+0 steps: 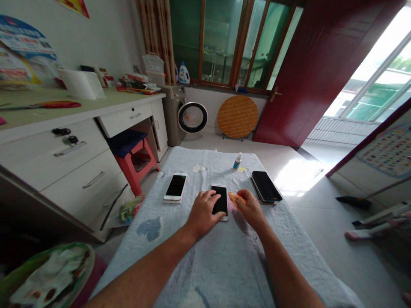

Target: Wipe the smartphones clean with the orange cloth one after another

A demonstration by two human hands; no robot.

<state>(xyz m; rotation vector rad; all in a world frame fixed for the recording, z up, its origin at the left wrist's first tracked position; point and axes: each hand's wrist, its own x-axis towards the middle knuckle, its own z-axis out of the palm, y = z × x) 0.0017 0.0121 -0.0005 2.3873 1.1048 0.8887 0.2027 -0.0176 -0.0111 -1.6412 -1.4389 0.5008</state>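
A white-framed smartphone [219, 205] with a dark screen lies face up in the middle of the cloth-covered table [192, 164]. Over its left side rests my left hand [203, 210], fingers spread across the screen and the thumb near its lower edge. Just right of the phone, my right hand [249, 207] pinches a small orange cloth [236, 199]. The cloth is crumpled, and its tip comes close to the phone's right edge. Part of the phone is hidden under my left fingers.
More white phones [175, 187] lie stacked at left; black phones [266, 186] are stacked at right. A small spray bottle [237, 161] stands behind. A red stool [138, 160] and a white desk [77, 158] are left, with a trash bin [86, 273] at lower left.
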